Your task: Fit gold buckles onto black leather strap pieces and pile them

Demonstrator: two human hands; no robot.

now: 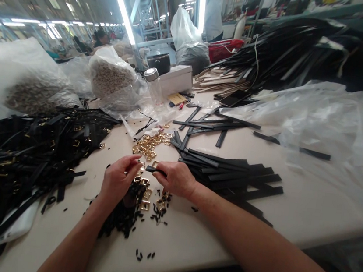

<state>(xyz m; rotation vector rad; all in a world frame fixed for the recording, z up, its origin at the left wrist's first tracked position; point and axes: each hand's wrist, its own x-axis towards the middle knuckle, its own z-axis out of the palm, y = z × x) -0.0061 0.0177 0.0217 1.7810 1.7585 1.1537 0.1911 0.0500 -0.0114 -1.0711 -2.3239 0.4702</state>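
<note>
Head view: black strap, pinched in right hand, the nearer one; lies crosswise, short end toward left hand, curled with thumb close to fingers; cannot tell whether on a buckle. Narrow gap between hands. Gold buckles just beyond; black bits nearer body; strap pile rightward; counter edge nearest forearms.

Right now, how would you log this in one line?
left hand: near gold buckles, grip unclear | right hand: holds black strap | on table: small black pieces, black strips
</note>
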